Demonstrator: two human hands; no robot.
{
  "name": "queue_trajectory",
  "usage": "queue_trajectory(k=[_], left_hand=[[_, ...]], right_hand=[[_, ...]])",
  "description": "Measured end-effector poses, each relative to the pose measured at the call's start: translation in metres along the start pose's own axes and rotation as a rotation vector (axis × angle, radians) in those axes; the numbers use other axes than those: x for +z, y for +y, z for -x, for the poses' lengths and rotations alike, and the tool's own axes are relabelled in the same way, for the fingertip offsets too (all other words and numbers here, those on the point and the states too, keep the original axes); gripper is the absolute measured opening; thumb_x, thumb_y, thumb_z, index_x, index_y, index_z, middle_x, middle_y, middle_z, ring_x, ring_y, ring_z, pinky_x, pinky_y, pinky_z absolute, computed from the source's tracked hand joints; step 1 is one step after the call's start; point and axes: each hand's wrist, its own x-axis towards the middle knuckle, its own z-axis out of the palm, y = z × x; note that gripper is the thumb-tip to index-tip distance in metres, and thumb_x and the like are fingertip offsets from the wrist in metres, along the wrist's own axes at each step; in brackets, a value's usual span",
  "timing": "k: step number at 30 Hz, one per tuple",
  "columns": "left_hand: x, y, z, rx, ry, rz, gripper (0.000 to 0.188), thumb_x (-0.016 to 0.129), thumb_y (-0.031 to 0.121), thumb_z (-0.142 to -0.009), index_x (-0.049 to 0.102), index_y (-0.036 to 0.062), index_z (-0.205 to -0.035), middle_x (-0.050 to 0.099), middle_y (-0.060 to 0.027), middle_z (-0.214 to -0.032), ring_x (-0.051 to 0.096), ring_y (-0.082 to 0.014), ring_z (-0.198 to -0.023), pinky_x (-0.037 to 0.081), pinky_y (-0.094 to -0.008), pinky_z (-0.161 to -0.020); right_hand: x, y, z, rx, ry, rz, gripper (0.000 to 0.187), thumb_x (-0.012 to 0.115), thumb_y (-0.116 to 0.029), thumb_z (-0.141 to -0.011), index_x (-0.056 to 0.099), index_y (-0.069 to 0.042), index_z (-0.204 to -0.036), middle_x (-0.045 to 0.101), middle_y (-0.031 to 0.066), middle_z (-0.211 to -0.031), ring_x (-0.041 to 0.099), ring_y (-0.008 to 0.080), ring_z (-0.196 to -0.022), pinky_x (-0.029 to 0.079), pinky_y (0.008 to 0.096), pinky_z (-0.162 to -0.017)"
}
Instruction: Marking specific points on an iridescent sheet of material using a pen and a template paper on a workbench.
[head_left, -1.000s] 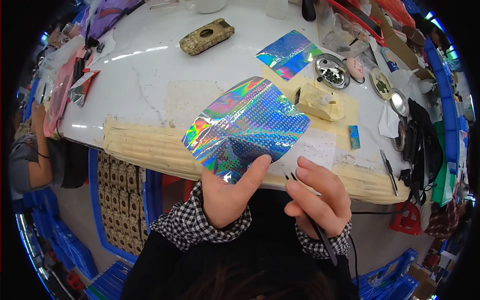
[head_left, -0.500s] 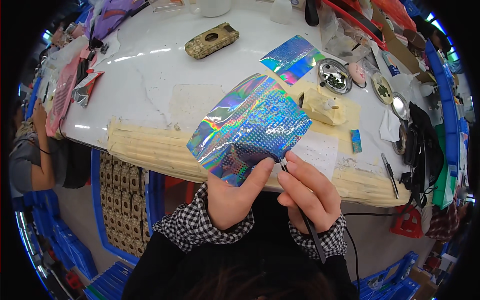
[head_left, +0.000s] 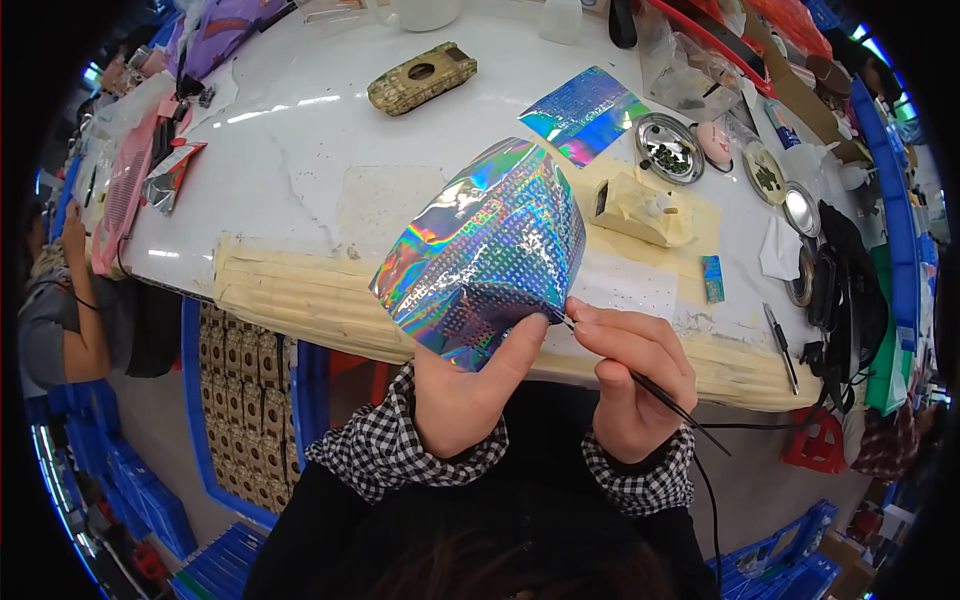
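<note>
Pinched under the thumb of my left hand (head_left: 460,400) is a shiny holographic sheet (head_left: 490,240) covered with rows of small squares. It bows upward over the table's front edge. My right hand (head_left: 640,375) is closed on dark tweezers (head_left: 680,408), their tips at the sheet's near right corner beside my left thumb. Whether the tips grip anything is too small to tell. Beyond the sheet lie a second holographic sheet (head_left: 583,113) and a tape-wrapped block (head_left: 645,212) with a small peg on top.
A camouflage toy tank hull (head_left: 422,78) sits farther back. At right are a metal dish (head_left: 668,150) of small dark green pieces, a pen (head_left: 780,345) and a black bag (head_left: 855,290). A blue crate (head_left: 210,470) of camouflage hulls stands below left. Another person's arm (head_left: 80,300) shows far left.
The sheet's right side has curled inward and back. My right hand has shifted slightly right, and the tweezers' rear end has swung outward to the right. The left hand stays nearly still.
</note>
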Motion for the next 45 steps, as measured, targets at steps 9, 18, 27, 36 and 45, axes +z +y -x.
queue_trajectory(k=[9, 18, 27, 36, 45], left_hand=[[0.0000, -0.0022, 0.0000, 0.027, -0.004, -0.003, 0.024, 0.060, -0.004, -0.081, 0.055, -0.0025, -0.105, 0.061, -0.0067, -0.098, 0.058, -0.0129, -0.089, 0.046, -0.0255, -0.078], [0.0005, 0.0000, 0.0011, 0.000, 0.001, -0.051, 0.022, 0.060, -0.004, -0.081, 0.056, -0.0023, -0.103, 0.061, -0.0067, -0.096, 0.059, -0.0128, -0.087, 0.047, -0.0255, -0.077], [-0.0008, 0.0002, 0.0005, 0.021, -0.037, -0.068, 0.023, 0.061, -0.003, -0.081, 0.056, -0.0021, -0.103, 0.061, -0.0062, -0.095, 0.059, -0.0128, -0.086, 0.046, -0.0257, -0.077], [-0.0005, 0.0004, 0.0012, 0.032, -0.040, -0.064, 0.022, 0.061, -0.002, -0.081, 0.056, -0.0021, -0.102, 0.061, -0.0063, -0.095, 0.059, -0.0129, -0.086, 0.046, -0.0257, -0.076], [-0.0018, -0.0017, 0.0007, 0.054, -0.044, -0.056, 0.022, 0.061, -0.002, -0.081, 0.056, -0.0016, -0.102, 0.061, -0.0059, -0.095, 0.059, -0.0127, -0.086, 0.046, -0.0255, -0.076]], right_hand=[[-0.0009, -0.0005, -0.0008, 0.008, -0.005, -0.013, 0.020, 0.062, -0.010, -0.084, 0.063, 0.001, -0.101, 0.062, 0.0166, -0.102, 0.062, 0.0251, -0.093, 0.051, 0.0309, -0.080], [-0.0023, -0.0018, -0.0026, 0.056, 0.000, -0.068, 0.018, 0.060, -0.008, -0.085, 0.062, 0.003, -0.100, 0.062, 0.0174, -0.100, 0.062, 0.0249, -0.091, 0.050, 0.0307, -0.079], [-0.0008, 0.0010, -0.0032, 0.266, 0.088, -0.342, 0.017, 0.055, -0.010, -0.088, 0.064, 0.003, -0.094, 0.065, 0.0140, -0.094, 0.059, 0.0200, -0.086, 0.045, 0.0299, -0.077], [-0.0021, 0.0031, -0.0024, 0.307, 0.084, -0.403, 0.017, 0.054, -0.010, -0.089, 0.064, 0.003, -0.093, 0.064, 0.0138, -0.092, 0.059, 0.0200, -0.085, 0.045, 0.0303, -0.077], [-0.0019, 0.0042, -0.0016, 0.266, 0.080, -0.372, 0.017, 0.055, -0.011, -0.088, 0.064, 0.003, -0.094, 0.064, 0.0137, -0.093, 0.058, 0.0204, -0.085, 0.045, 0.0304, -0.077]])
